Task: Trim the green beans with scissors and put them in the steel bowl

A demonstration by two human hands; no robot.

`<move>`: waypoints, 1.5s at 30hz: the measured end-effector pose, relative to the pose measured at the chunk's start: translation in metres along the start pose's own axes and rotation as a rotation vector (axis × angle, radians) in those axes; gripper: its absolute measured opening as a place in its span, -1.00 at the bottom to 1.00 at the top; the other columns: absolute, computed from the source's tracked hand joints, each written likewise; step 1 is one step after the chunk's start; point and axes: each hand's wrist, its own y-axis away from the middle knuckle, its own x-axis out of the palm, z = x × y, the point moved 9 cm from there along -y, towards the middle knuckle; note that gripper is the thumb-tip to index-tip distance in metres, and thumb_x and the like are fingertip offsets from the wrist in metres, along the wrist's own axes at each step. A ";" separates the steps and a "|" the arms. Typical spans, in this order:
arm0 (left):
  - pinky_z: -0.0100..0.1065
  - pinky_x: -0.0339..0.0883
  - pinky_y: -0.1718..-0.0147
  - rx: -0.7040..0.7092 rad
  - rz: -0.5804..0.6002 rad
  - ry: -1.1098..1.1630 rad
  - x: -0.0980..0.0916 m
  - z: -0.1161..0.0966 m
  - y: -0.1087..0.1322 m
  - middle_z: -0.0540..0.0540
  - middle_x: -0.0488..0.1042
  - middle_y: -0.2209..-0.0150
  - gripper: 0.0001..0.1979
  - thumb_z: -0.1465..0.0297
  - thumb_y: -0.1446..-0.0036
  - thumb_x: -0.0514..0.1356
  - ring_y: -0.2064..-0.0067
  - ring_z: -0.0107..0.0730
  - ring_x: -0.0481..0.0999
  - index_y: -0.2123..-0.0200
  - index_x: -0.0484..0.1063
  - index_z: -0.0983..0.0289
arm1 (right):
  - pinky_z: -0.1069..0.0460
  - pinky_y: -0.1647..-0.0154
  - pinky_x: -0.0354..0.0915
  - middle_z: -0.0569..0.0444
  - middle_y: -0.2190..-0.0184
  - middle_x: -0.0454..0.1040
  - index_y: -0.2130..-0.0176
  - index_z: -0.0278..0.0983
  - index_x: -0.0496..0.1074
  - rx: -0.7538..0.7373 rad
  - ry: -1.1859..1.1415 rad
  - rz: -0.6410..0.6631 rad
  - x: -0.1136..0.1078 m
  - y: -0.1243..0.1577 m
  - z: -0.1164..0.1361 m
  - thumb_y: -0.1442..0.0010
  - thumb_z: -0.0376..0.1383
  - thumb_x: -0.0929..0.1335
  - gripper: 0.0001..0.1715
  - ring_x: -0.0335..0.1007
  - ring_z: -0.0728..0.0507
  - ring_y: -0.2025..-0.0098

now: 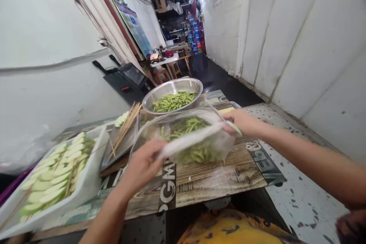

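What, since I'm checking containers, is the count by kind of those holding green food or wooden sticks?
Round silver metal bowl: 1
Translucent plastic bag: 1
White rectangular plastic tub: 1
Flat grey metal tray: 1
Total: 4

On the table (pixel 217 183), near the middle, a bag (pixel 208 154) with pods (pixel 193 125) inside, between left hand (pixel 148 160) and right hand (pixel 241 122); just behind, a bowl (pixel 198 85) with more pods (pixel 174 102) in it; to the left, a tray (pixel 126 142) with sticks (pixel 126 126) across it; farther left and nearer, a tub (pixel 93 179) of slices (pixel 54 179); far beyond the bowl, a small table (pixel 167 61), with stacked packs (pixel 196 32) behind it to the right
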 end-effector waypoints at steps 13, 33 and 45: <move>-0.32 0.31 0.09 -0.221 0.316 0.123 0.044 0.024 0.030 0.13 0.51 0.07 -0.57 0.19 -0.16 0.00 0.09 -0.27 0.48 -0.04 0.38 0.22 | 0.03 0.23 0.26 0.01 0.29 0.47 0.08 -0.30 0.39 -0.032 -0.062 0.206 0.022 0.046 -0.026 0.05 -0.06 0.42 -0.43 0.38 -0.15 0.24; -0.41 0.22 0.54 -0.454 0.095 0.418 0.054 0.061 -0.020 0.11 0.52 0.41 -0.72 0.29 -0.02 0.13 0.53 -0.41 0.41 0.21 0.42 0.31 | 0.10 0.61 0.16 0.16 0.65 0.32 0.36 -0.32 0.37 0.075 -0.493 0.194 0.108 -0.014 -0.019 0.05 0.02 0.40 -0.54 0.25 -0.02 0.62; -0.58 -0.06 0.71 -0.598 -0.122 1.174 0.092 0.029 -0.033 -0.02 0.39 0.57 -0.68 0.22 0.18 0.33 0.66 -0.71 0.16 0.45 0.40 0.37 | 0.12 0.59 0.02 0.15 0.62 0.32 0.33 -0.33 0.50 0.039 -0.081 0.228 0.107 -0.008 -0.027 0.09 0.11 0.39 -0.43 0.14 0.01 0.58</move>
